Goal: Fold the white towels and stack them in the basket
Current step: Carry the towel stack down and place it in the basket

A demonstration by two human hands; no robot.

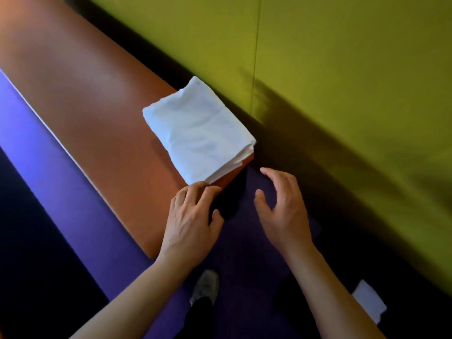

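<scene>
White folded towel [198, 129] sits at the near end of the brown table [97, 113], right up by the green wall [342, 69], long axis running away from the person and up-left. Both hands are just short of its near edge. Left hand [193, 216] is closer, fingertips curled right at the near corner, maybe touching it, holding nothing. Right hand [281, 206] hovers off to the side, fingers spread, empty. No basket in view, so I'd guess lifting comes next.
</scene>
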